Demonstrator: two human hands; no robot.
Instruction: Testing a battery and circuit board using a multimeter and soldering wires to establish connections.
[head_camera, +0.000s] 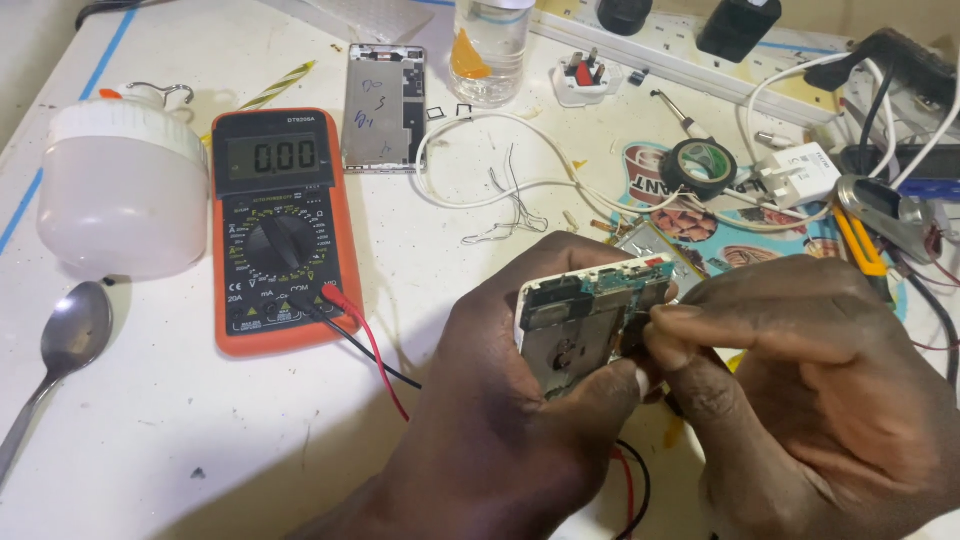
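Observation:
My left hand (500, 400) grips an opened white phone (580, 320) tilted up above the white table, its green circuit board (625, 280) exposed along the top edge. My right hand (800, 390) pinches at a small dark part on the phone's right side with thumb and forefinger. What sits under the fingertips is hidden. An orange multimeter (280, 230) lies to the left, its red and black leads (365, 345) running toward my hands.
A white bulb lamp (120, 195) and a spoon (65, 345) lie at the left. A phone back frame (383, 105), a clear bottle (490, 45), white cables (520, 185), black tape roll (703, 165), plug, chargers and pliers (860, 245) crowd the back and right.

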